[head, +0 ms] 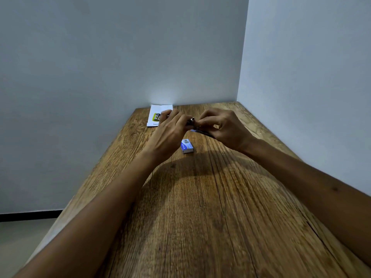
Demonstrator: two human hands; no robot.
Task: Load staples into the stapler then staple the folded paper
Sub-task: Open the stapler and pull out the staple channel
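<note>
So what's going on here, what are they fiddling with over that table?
A person is working with both hands above a wooden table. The left hand and right hand are closed around a small dark stapler, holding it between them; it is mostly hidden, so whether staples are going in can't be seen. A little blue staple box lies on the table just below the hands. The folded paper sits untouched at the far edge by the wall.
</note>
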